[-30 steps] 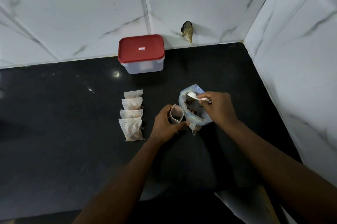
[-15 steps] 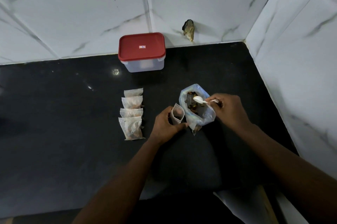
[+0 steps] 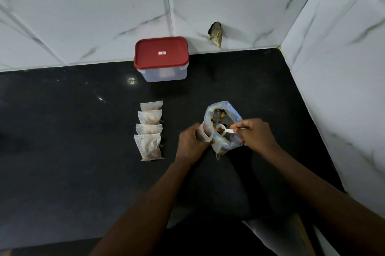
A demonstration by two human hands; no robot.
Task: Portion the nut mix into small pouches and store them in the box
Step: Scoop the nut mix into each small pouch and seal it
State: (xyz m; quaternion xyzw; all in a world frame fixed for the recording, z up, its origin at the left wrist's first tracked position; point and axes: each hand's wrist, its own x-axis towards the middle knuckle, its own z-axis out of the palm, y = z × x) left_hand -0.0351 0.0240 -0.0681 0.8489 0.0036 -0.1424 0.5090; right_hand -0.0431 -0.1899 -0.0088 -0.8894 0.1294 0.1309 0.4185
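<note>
- Closest in, both forearms reach out over the black countertop [image 3: 62, 151]. There's a pale shape [image 3: 277, 235] at the near right edge, and honestly I can't tell what it is.
- The left hand [image 3: 190, 141] has its fingers curled round a small pouch [image 3: 205, 133]. It holds the pouch upright with the mouth open, right up against the left side of the nut mix bag [image 3: 234, 115].
- The right hand [image 3: 257, 134] pinches the handle of a white spoon [image 3: 224, 130]. The bowl has a few brown bits in it and sits over the bag's mouth, just right of the pouch.
- The bag is clear bluish plastic and stands open between the two hands, with nuts showing inside.
- Off to the left, four filled pouches [image 3: 149, 147] lie on the counter in a near-to-far column, each overlapping the next. They're near the left hand but not touching it.
- Farther back is the box [image 3: 164, 73], clear plastic with its red lid [image 3: 161, 52] on, sitting by the far wall.
- The tiled wall [image 3: 83, 16] is white with a marble look. A brownish lump [image 3: 216, 33] is on it to the right of the box, no idea what.
</note>
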